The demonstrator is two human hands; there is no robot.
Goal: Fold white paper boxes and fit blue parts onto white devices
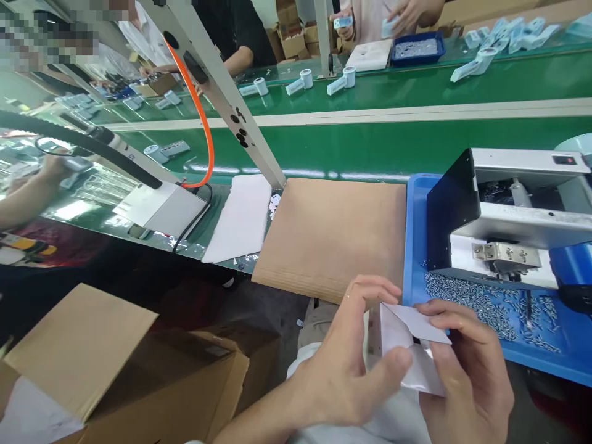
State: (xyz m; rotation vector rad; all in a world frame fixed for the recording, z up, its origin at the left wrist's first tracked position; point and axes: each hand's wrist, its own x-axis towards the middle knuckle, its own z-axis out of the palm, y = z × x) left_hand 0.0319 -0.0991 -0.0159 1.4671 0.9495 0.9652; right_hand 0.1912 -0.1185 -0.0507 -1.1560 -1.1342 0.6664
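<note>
Low in the view, over my lap, both hands hold a small white part with a folded white flap [407,336]. My left hand [351,364] grips it from the left, thumb across its lower edge. My right hand [467,376] holds its right side, fingers curled over the top flap. What lies inside the part is hidden. Just beyond my hands are a bare brown cardboard sheet [333,234] and a blue tray [414,259] strewn with several small screws [481,305].
A grey screw-feeder machine [513,222] stands in the blue tray. An open cardboard box [115,364] sits low left. A green conveyor belt [393,98] carries white parts [342,80]. Other people's hands work at the far side and at the left edge. A slanted metal post [222,92] carries an orange hose.
</note>
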